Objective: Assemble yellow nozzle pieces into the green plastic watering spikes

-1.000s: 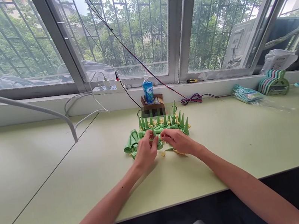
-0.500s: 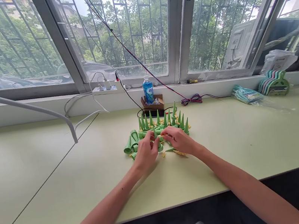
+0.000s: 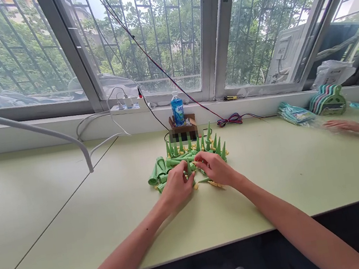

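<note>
A heap of green plastic cones (image 3: 195,150) with small yellow pieces lies mid-table, some cones upright, others lying flat. My left hand (image 3: 175,185) has its fingers curled round an upright green cone (image 3: 189,169) at the heap's near edge. My right hand (image 3: 216,168) is right beside it, fingertips pinched together on a small piece I cannot make out, close to that cone's top. Several green tubes (image 3: 158,172) lie just left of my left hand. Loose yellow pieces (image 3: 213,183) lie under my right wrist.
A blue-labelled bottle (image 3: 177,108) stands in a small cardboard box (image 3: 183,127) behind the heap. Cables and a power strip (image 3: 125,107) run along the sill. Another person's hand (image 3: 343,125) reaches in at the right near coloured packets (image 3: 295,112). A white tube (image 3: 28,129) crosses the left.
My hands have stayed at the heap's near edge, fingers shifting slightly on the cone. The other person's hand has reached further left onto the table.
</note>
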`<move>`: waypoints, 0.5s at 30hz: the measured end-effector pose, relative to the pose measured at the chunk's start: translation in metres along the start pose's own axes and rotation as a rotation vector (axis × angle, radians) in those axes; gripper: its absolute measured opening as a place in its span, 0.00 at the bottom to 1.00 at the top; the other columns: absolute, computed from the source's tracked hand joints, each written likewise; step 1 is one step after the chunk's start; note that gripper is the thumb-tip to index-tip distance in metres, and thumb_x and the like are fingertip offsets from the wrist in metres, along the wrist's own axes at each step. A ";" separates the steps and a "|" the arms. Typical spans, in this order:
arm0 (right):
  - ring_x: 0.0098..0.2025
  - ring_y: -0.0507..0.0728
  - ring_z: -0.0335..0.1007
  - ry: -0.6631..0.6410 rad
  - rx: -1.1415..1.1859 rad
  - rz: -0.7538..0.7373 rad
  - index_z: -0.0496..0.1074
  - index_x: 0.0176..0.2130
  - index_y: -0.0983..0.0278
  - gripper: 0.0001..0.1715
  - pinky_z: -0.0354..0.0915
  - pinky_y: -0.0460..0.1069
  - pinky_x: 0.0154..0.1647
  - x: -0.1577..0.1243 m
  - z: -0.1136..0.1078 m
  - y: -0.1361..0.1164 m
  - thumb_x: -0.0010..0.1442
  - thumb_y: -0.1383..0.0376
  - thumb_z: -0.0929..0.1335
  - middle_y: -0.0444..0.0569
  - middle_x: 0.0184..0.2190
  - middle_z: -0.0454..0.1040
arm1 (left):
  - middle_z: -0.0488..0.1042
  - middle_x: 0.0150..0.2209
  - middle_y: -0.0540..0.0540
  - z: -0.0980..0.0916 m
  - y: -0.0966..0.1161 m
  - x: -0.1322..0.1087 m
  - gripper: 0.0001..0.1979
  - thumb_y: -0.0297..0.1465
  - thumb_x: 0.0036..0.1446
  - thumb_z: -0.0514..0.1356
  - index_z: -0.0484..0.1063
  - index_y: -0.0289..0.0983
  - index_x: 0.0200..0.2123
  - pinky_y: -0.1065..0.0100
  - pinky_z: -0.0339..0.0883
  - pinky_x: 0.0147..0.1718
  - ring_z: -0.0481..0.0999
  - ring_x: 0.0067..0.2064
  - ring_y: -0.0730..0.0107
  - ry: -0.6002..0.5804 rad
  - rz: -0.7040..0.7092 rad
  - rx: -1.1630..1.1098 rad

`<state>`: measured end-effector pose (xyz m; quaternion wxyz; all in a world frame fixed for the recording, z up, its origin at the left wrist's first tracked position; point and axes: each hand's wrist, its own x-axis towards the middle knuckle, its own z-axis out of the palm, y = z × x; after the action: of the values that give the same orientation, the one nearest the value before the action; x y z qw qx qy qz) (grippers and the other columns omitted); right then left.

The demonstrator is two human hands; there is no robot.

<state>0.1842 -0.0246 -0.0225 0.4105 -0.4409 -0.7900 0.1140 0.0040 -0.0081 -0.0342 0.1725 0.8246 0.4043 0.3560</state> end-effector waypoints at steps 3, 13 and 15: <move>0.29 0.52 0.61 0.012 -0.002 -0.006 0.67 0.37 0.64 0.10 0.57 0.46 0.32 0.000 -0.001 0.000 0.66 0.63 0.60 0.47 0.30 0.70 | 0.67 0.25 0.53 -0.001 0.002 0.000 0.07 0.31 0.54 0.58 0.60 0.39 0.30 0.70 0.57 0.25 0.65 0.24 0.73 -0.007 0.009 0.005; 0.27 0.51 0.59 0.072 0.082 0.001 0.68 0.32 0.64 0.14 0.56 0.45 0.29 0.002 -0.001 -0.002 0.67 0.63 0.59 0.44 0.25 0.67 | 0.73 0.35 0.47 -0.016 0.014 0.003 0.12 0.36 0.66 0.46 0.67 0.38 0.39 0.71 0.62 0.27 0.67 0.25 0.75 0.259 0.013 -0.171; 0.26 0.50 0.59 0.072 0.101 0.017 0.68 0.32 0.64 0.14 0.56 0.45 0.29 0.002 -0.001 -0.002 0.67 0.62 0.59 0.44 0.25 0.67 | 0.72 0.35 0.47 -0.016 0.010 0.004 0.11 0.34 0.65 0.48 0.68 0.37 0.37 0.71 0.62 0.27 0.67 0.25 0.75 0.274 0.001 -0.150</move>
<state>0.1831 -0.0250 -0.0197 0.4595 -0.4301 -0.7641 0.1412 0.0000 -0.0111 -0.0154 0.1765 0.7534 0.3958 0.4945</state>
